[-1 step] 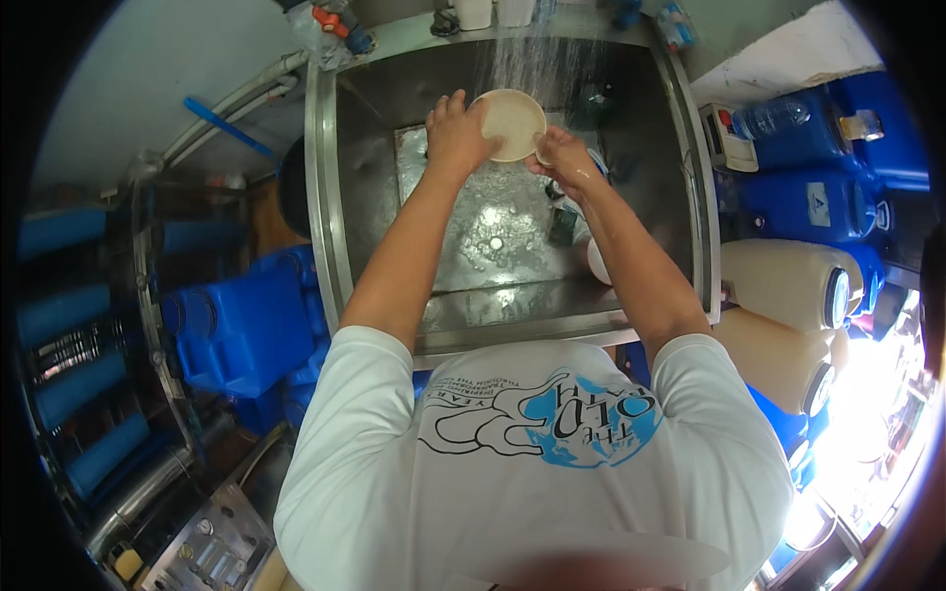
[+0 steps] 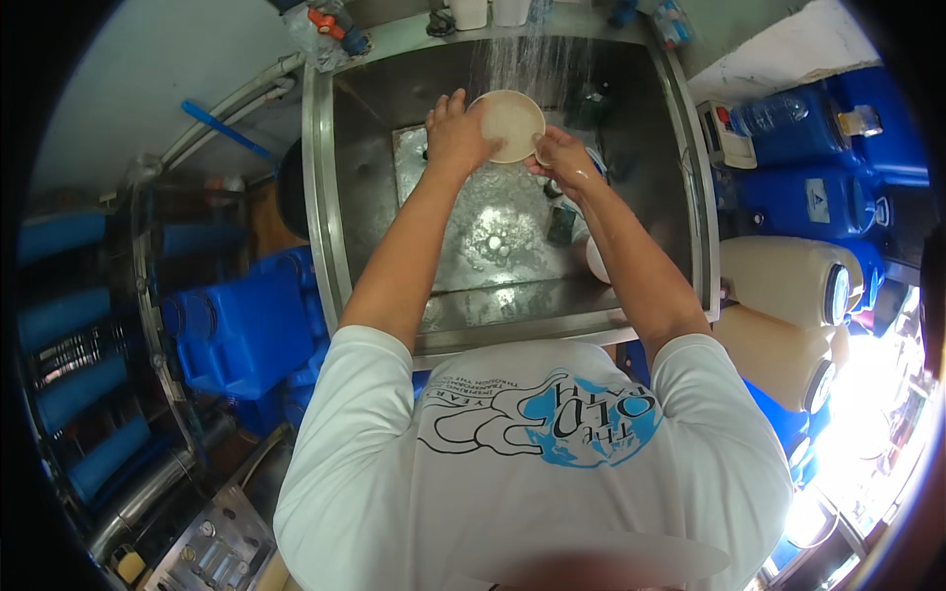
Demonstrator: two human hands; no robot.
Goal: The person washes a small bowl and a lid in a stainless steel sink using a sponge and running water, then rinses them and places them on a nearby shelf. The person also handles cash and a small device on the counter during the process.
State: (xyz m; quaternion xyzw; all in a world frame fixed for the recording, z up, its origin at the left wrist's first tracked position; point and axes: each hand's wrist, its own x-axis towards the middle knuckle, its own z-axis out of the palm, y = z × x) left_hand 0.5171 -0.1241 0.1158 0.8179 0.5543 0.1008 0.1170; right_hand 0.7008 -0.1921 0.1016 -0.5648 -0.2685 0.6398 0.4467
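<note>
- Moved since the earlier frame: almost nothing; sink (image 2: 320, 187) sits a touch further left in view, hands and dish hold their places.
- Shallow beige dish (image 2: 514, 120), one: raised over the sink, just beside falling water (image 2: 527, 64).
- Left hand (image 2: 457, 138): fingers loosely spread, thumb side against the dish's left edge; firmness of hold cannot be told.
- Right hand (image 2: 566, 160): fingers closed on the dish's lower right rim.
- Progress: dish in hand, not set down; work appears mid-course; whether its surface is finished cannot be told.
- Counts: two hands, one sink, two white tubs (image 2: 469, 14) behind, two cream canisters (image 2: 783, 280) at right, one clear bottle (image 2: 774, 117).
- Items under right forearm: partly hidden, uncounted.
</note>
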